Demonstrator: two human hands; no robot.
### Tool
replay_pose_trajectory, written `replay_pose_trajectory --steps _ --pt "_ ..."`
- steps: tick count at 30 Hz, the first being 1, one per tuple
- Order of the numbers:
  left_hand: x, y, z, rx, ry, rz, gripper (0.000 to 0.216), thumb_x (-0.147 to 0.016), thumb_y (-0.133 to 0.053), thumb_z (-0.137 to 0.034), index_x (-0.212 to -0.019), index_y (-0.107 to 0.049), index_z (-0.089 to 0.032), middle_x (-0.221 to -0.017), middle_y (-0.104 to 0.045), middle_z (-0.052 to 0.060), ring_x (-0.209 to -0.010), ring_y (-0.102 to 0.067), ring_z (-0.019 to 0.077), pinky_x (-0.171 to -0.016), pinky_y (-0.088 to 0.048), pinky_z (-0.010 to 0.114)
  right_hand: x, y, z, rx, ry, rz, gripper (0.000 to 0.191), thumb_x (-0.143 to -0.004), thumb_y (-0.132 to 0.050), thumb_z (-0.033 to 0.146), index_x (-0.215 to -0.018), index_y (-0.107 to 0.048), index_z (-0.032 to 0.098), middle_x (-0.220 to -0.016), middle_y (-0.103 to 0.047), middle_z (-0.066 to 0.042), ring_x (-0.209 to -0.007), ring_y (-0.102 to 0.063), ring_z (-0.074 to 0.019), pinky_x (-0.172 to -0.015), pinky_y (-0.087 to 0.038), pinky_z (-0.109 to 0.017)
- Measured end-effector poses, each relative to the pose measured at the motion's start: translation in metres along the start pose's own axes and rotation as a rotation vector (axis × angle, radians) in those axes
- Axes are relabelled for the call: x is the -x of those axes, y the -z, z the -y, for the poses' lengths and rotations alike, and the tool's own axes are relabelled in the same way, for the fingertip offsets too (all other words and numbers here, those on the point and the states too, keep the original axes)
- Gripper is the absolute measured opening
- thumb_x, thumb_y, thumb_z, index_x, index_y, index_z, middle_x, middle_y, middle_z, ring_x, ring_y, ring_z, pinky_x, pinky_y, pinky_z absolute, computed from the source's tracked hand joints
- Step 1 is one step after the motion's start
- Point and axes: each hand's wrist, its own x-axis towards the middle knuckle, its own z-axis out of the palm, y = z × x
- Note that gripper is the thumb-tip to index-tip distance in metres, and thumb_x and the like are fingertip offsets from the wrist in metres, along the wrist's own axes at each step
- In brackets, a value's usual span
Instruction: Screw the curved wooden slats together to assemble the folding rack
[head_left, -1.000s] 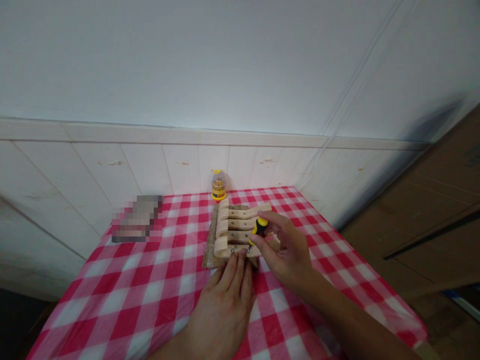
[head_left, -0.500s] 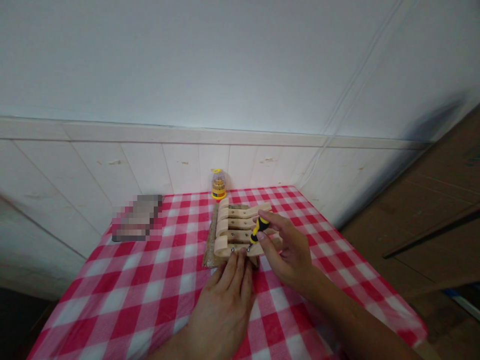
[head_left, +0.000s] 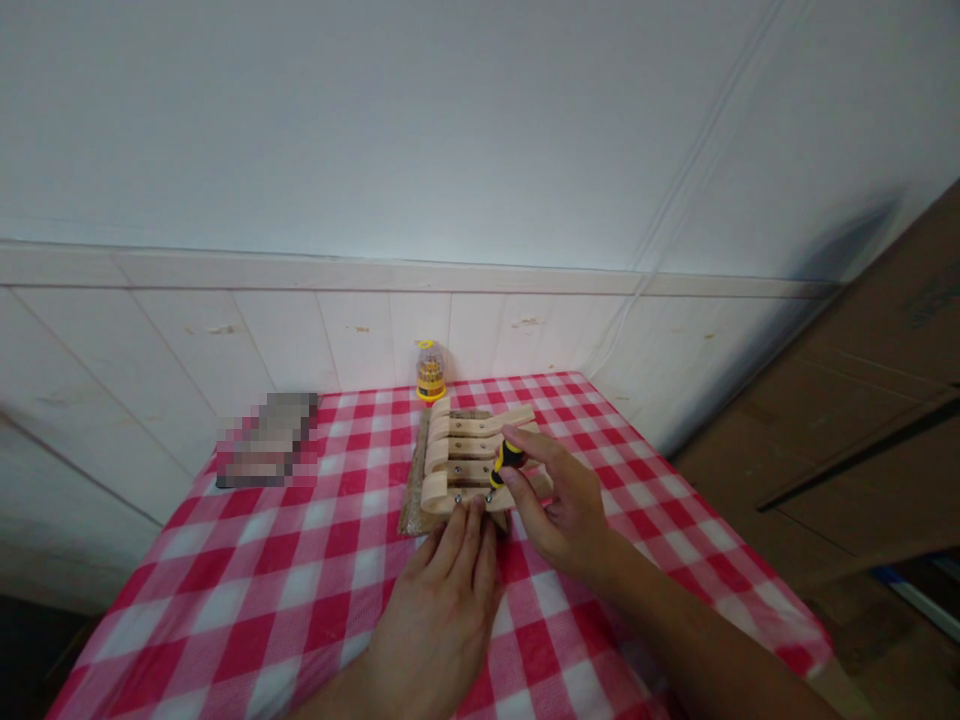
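Observation:
A wooden rack of curved hooks (head_left: 469, 455) lies on a brown board on the red-and-white checked tablecloth (head_left: 285, 590). My right hand (head_left: 559, 505) pinches a small yellow-and-black screwdriver (head_left: 504, 462), its tip down on a screw at the rack's near slat. My left hand (head_left: 442, 610) lies flat, fingers stretched out, with the fingertips pressing the near edge of the rack.
A yellow, clear-topped screwdriver bit holder (head_left: 430, 372) stands at the back of the table by the white panelled wall. A blurred-out grey object (head_left: 266, 440) lies at the back left. Brown wooden furniture (head_left: 862, 430) stands to the right of the table's edge.
The screwdriver has turned a little between my right fingers, and the fingers have shifted their hold. The view has drifted slightly. My left hand stays on the rack.

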Motion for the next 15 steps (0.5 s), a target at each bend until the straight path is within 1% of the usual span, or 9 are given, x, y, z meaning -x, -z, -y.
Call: replay_pose_trajectory --steps 3,9,12,15 --pt "0.0006 -0.0011 0.0003 -0.012 -0.003 -0.02 0.045 -0.1 -0.048 -0.012 -0.143 -0.061 -0.006 -0.153 -0.058 0.021 -0.148 -0.049 0.04 -0.115 -0.05 0.051 -0.0004 0.0007 -0.0002 0.025 -0.005 0.008 0.057 -0.095 -0.063 0.007 -0.147 -0.056 0.031 -0.123 -0.079 -0.009 -0.108 -0.079 -0.0245 -0.091 -0.068 -0.038" --pt "0.0011 -0.0055 0.0004 -0.043 0.01 -0.086 0.045 -0.102 -0.047 -0.015 -0.143 -0.061 -0.005 -0.152 -0.058 0.023 -0.146 -0.052 0.0398 -0.111 -0.053 0.051 -0.0004 -0.0009 -0.0009 -0.02 -0.005 -0.016 0.058 -0.094 -0.063 0.007 -0.147 -0.057 0.032 -0.126 -0.079 -0.008 -0.109 -0.08 -0.0249 -0.092 -0.068 -0.039" --pt "0.0012 -0.0064 0.0007 -0.051 -0.012 -0.09 0.045 -0.101 -0.046 -0.012 -0.143 -0.062 -0.007 -0.152 -0.06 0.021 -0.146 -0.052 0.0392 -0.112 -0.052 0.052 -0.0006 -0.002 -0.0003 -0.014 0.008 -0.022 0.058 -0.095 -0.062 0.008 -0.147 -0.056 0.032 -0.125 -0.079 -0.008 -0.107 -0.08 -0.0245 -0.089 -0.069 -0.039" --pt "0.0016 -0.0052 0.0007 -0.051 -0.018 -0.076 0.045 -0.1 -0.046 -0.011 -0.143 -0.062 -0.008 -0.152 -0.06 0.02 -0.147 -0.05 0.0393 -0.113 -0.051 0.052 -0.0015 -0.0019 0.001 -0.024 0.001 -0.026 0.054 -0.096 -0.063 0.008 -0.144 -0.059 0.032 -0.12 -0.08 -0.007 -0.104 -0.08 -0.0233 -0.087 -0.069 -0.036"
